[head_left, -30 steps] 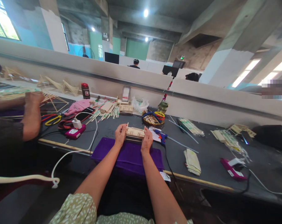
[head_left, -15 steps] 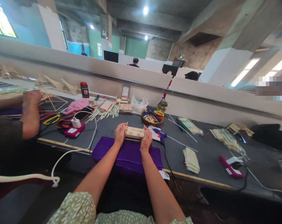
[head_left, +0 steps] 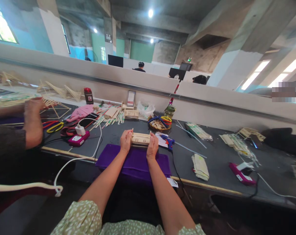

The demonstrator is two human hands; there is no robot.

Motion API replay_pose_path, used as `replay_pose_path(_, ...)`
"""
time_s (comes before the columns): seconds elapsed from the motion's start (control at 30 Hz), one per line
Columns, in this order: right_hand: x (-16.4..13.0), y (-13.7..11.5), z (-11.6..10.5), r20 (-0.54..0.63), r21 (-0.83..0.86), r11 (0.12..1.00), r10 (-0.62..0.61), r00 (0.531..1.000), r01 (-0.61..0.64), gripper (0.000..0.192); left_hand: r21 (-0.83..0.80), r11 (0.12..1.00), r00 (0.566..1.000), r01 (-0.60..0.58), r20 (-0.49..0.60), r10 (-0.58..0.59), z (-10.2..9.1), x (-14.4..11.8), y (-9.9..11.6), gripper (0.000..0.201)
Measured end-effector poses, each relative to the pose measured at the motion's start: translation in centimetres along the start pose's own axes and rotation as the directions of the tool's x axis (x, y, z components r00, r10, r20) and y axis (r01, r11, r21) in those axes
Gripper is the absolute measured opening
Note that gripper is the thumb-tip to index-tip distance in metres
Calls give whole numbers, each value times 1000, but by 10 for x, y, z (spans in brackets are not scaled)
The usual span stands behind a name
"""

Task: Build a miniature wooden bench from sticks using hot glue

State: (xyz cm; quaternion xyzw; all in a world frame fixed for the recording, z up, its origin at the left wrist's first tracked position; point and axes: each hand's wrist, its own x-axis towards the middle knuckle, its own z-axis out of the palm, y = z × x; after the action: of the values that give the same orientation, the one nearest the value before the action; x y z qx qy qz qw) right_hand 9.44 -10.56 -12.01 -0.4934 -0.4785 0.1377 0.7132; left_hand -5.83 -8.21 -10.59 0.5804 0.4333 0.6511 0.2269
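Observation:
A small wooden stick model [head_left: 140, 138], pale and shaped like a little frame with upright ends, is held between my two hands. My left hand [head_left: 126, 141] grips its left end, fingers closed round it. On the opposite end, my right hand [head_left: 152, 146] is closed in the same way. Beneath my wrists lies a folded purple cloth [head_left: 135, 163] at the table's front edge. Just right of my right hand, a blue glue gun [head_left: 169, 141] rests by a white paper. The model's underside is hidden.
Behind the model stand a basket of short sticks [head_left: 160, 124] and a similar wooden model [head_left: 131, 113]. A magenta power strip [head_left: 79, 138] with a white cable lies left, a folded cloth [head_left: 200, 167] right. A co-worker's hand [head_left: 34, 107] is at far left.
My hands and the wooden model stay nearly in place, both hands still gripping its ends. The camera view has shifted slightly, and the co-worker's hand at left has moved a little.

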Motion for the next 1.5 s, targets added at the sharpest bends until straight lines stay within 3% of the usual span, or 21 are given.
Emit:
replay_pose_path(0.47,0,0,0,10,-19,1000,-13,1000,13,41,-84,985,988,153,-21,-155,3,1,-13,39)
replay_pose_path(0.7,0,-1,-1,12,-34,999,-5,1000,6,42,-212,929,930,303,-145,-336,-2,5,-20,50)
replay_pose_path(0.93,-11,-16,-11,50,-75,997,-11,999,15,41,-284,896,892,341,-204,-404,-13,-17,-3,46)
replay_pose_path(1.13,-29,-31,-27,61,-68,997,28,998,-24,39,-310,885,896,349,-166,-412,-20,-36,11,43)
replay_pose_path(1.3,-17,-31,-25,72,-68,996,61,996,-56,41,-235,907,904,349,-171,-392,-5,-23,9,40)
replay_pose_path(1.5,5,-11,-18,82,-14,996,86,993,-85,44,-186,942,942,279,-135,-306,22,-9,2,40)
